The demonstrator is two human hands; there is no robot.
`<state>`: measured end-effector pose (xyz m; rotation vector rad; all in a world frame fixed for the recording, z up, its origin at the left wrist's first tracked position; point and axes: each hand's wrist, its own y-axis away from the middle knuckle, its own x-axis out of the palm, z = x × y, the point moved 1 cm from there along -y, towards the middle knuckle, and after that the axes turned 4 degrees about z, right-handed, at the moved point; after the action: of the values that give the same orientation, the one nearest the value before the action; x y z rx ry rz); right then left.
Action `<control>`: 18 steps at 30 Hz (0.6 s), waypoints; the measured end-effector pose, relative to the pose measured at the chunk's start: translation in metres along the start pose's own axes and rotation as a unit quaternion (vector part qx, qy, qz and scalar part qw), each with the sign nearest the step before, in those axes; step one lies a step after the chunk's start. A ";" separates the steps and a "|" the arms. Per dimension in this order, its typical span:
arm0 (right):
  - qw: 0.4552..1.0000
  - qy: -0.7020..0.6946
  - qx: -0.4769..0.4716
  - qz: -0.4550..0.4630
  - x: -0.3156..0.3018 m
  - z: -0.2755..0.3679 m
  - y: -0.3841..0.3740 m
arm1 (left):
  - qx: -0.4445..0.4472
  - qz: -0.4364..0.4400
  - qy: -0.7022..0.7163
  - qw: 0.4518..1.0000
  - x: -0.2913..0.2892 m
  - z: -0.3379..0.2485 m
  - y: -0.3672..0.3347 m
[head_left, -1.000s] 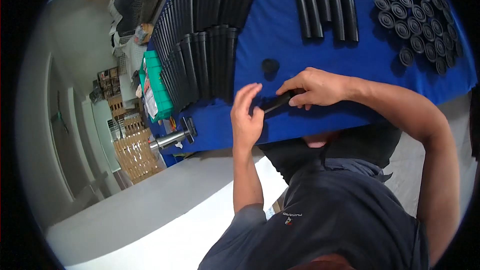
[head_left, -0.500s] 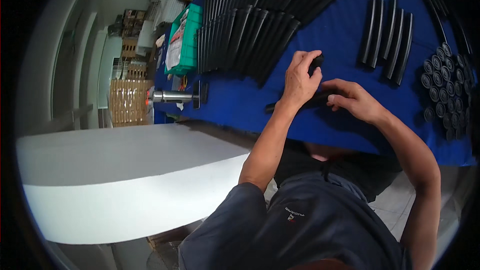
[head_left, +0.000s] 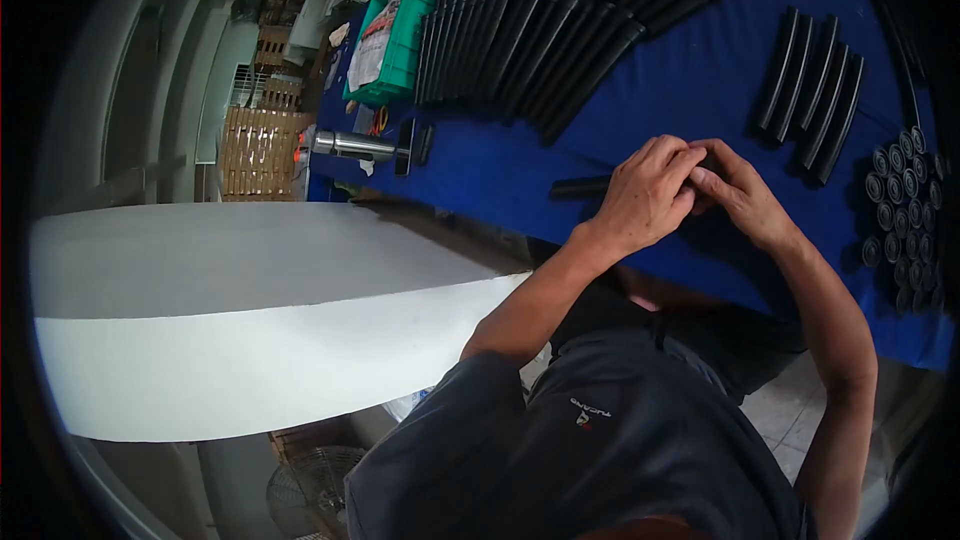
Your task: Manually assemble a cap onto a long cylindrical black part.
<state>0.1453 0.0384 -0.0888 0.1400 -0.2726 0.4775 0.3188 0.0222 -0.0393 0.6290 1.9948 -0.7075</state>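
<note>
My left hand (head_left: 650, 190) and my right hand (head_left: 742, 192) meet, fingers closed, at the right end of a black tube (head_left: 580, 186). The tube's left end pokes out past my left hand, low over the blue cloth. Half a second ago a small dark piece was pinched in my left fingers. Now the fingers cover that spot, and only a dark patch shows between the hands. My right thumb and fingers curl round the tube's end, which is mostly hidden.
Rows of black tubes (head_left: 540, 40) fan out at the back, beside a green crate (head_left: 405, 40). Several loose tubes (head_left: 815, 95) lie at right, with a stack of tubes, round ends showing (head_left: 905, 210), beyond. A steel flask (head_left: 355, 145) lies left. A white slab (head_left: 250, 340) borders the table.
My left hand has moved right and down, onto the right hand, and its fingers now touch the right fingers. The tube shifted slightly right and up. My view has shifted, too.
</note>
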 end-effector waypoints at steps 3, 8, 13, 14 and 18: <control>1.000 0.014 -0.012 0.001 -0.004 -0.006 -0.001 | 0.005 -0.072 0.010 0.997 -0.005 -0.005 0.009; 0.999 0.008 0.030 -0.021 -0.003 0.003 -0.001 | -0.283 0.015 0.546 0.789 0.020 -0.008 0.062; 0.998 -0.052 -0.022 -0.009 0.001 0.002 0.001 | -0.360 -0.006 0.784 0.506 0.029 0.004 0.058; 0.997 -0.076 -0.035 -0.004 0.003 0.004 0.001 | -0.332 -0.049 0.815 0.472 0.032 0.006 0.055; 0.997 -0.070 -0.025 0.026 -0.002 0.004 0.007 | -0.208 -0.083 0.875 0.429 0.059 0.034 0.062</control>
<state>0.1397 0.0425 -0.0847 0.1173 -0.4267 0.5121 0.3527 0.0514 -0.1199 0.9429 3.8928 1.0910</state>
